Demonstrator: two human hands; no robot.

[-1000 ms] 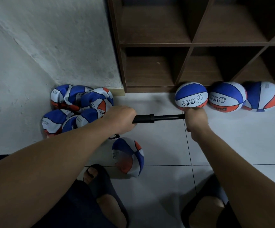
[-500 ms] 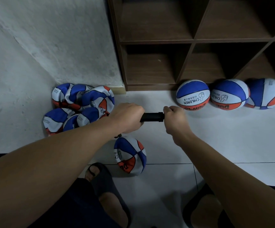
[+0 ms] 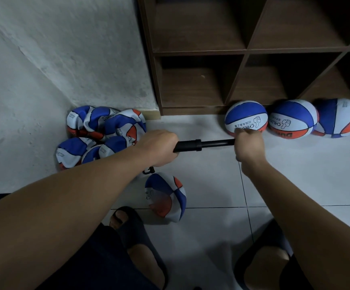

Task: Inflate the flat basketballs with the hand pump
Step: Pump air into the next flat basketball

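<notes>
A black hand pump (image 3: 193, 145) lies level between my hands, its thin rod drawn out to the right. My left hand (image 3: 159, 146) grips the pump's barrel. My right hand (image 3: 247, 144) grips the handle at the rod's end. Below my left hand a short black hose (image 3: 149, 171) leads down to a partly flat blue, white and orange basketball (image 3: 165, 198) on the floor. Several flat basketballs (image 3: 98, 132) are piled in the wall corner at the left. Three round basketballs (image 3: 293, 121) stand in a row against the shelf's base.
A dark wooden cubby shelf (image 3: 243, 51) rises at the back, its compartments empty. A rough white wall (image 3: 55, 59) fills the left. The floor is pale tile (image 3: 306, 174). My two feet in dark slippers (image 3: 132, 233) are at the bottom.
My right hand pushed the handle in toward the barrel half a second ago, then pulled it back out to the right. My left hand stayed on the barrel.
</notes>
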